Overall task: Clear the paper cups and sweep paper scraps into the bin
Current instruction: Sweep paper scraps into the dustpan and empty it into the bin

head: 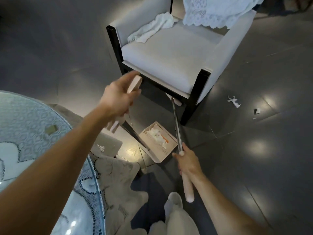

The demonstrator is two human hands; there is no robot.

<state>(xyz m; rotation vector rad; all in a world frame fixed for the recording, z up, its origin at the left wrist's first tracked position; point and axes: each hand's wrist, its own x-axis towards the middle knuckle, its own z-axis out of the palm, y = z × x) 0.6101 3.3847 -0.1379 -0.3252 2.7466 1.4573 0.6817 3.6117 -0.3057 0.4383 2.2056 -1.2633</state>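
The right hand (186, 164) is curled tight around the broom (177, 131), a long tool with a silver metal shaft and a pale pink plastic handle end, gripping where metal meets plastic. From there the shaft runs up toward 12 o'clock, and its pink head reaches under the front edge of the grey upholstered armchair with black legs (166, 60). The left hand (118, 100) is wrapped around the pale pink upright handle (134, 84) of the dustpan (158, 141), a beige plastic tray resting on the dark tiled floor (254, 150) at about 11 o'clock from the right hand. White crumpled paper scraps with an orange streak already lie in the tray.

More torn white paper scraps (234, 101) lie on the floor at 2 o'clock, well apart from the pan. They look featherlight and soft, so short, gentle strokes should suit them; hard flicks would likely scatter them. The broom seems light and stiff, best held as it is. No paper cups or bin are visible. The lace-covered glass table (25, 133) sits at 9 o'clock. No readable writing or brand shows.
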